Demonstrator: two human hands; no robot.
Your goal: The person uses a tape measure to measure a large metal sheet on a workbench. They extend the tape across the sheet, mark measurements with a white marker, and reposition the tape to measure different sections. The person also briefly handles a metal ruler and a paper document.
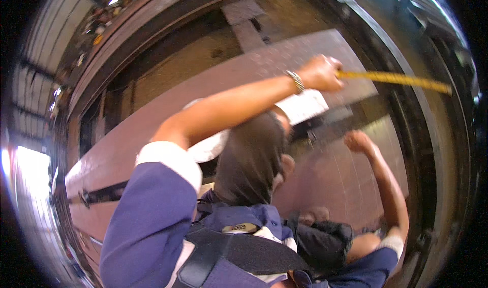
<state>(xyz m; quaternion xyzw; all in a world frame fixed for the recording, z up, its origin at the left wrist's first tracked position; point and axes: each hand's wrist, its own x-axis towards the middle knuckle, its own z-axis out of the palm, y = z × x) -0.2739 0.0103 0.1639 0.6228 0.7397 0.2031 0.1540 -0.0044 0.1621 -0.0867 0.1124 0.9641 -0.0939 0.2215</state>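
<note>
left hand clenched on yellow tape, which juts past the plate | right hand curled; contents unclear | risk: apparently unsupported tape could buckle or snag if swung

Ribbed wall is rising at left, white light is glaring below, brown floor is showing beside long beam.

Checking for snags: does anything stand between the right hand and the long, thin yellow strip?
Nothing visible stands between the right hand and the long, thin yellow strip held in the left hand.
</note>
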